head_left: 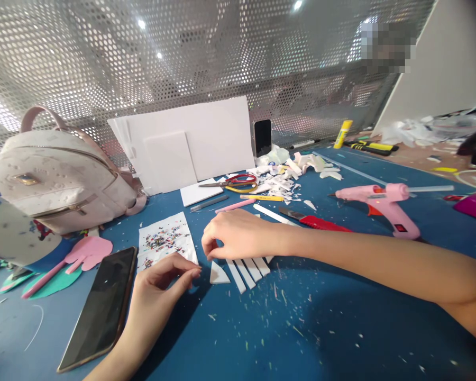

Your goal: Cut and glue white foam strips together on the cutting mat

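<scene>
My right hand (238,234) lies palm down on the blue table over a row of white foam strips (248,272), fingers curled with the tips pinched at its left edge. A small white triangle piece (219,274) sits just left of the strips. My left hand (161,288) rests on the table near the front, thumb and fingers drawn together in a pinch beside the triangle. Whether it holds anything is too small to tell. A white sheet (164,241) sprinkled with coloured specks lies between my hands and the bag.
A dark phone (103,307) lies at front left. A pale backpack (59,174) stands at left. White foam boards (190,143) lean on the perforated wall. A pink glue gun (381,203), red cutter (317,221), scissors (234,182), pencils and foam scraps lie behind my right arm.
</scene>
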`<state>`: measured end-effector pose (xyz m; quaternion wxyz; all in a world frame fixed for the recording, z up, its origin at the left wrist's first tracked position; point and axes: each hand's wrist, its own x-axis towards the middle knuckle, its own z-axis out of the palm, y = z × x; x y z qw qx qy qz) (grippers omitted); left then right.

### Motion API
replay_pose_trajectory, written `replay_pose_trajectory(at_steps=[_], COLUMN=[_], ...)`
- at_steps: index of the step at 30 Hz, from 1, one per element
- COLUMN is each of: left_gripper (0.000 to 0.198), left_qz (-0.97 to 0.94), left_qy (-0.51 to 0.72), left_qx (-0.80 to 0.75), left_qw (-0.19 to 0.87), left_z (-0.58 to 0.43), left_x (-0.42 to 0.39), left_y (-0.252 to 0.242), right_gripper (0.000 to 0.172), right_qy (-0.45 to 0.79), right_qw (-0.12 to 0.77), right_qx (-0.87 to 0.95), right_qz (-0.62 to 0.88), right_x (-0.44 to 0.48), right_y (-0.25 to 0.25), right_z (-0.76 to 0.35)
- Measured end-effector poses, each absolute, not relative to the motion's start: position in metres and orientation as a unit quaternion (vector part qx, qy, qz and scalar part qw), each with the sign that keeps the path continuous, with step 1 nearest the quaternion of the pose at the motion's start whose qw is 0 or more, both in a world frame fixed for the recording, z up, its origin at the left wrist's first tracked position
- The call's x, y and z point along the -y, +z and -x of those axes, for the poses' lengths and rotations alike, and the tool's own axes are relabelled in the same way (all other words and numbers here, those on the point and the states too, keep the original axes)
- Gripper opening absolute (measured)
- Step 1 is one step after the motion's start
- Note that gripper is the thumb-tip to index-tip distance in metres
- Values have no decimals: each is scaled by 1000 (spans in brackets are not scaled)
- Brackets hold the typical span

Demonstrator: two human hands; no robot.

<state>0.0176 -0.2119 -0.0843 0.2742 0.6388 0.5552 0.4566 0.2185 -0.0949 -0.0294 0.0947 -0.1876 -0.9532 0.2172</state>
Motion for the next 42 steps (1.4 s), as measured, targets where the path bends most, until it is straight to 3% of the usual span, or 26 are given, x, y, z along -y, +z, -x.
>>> replay_pose_trajectory(at_steps=[42], left_gripper=[8], left_qz=[-861], left_qy=[331], left_qx=[-381], left_qw=[67], left_z=[-17], left_x=[210], left_y=[-92], right_gripper=[9], right_qy=[257], right_qw=[87], right_qx=[939], right_qz=[210], right_x=[100], right_y=[-19], right_z=[-219])
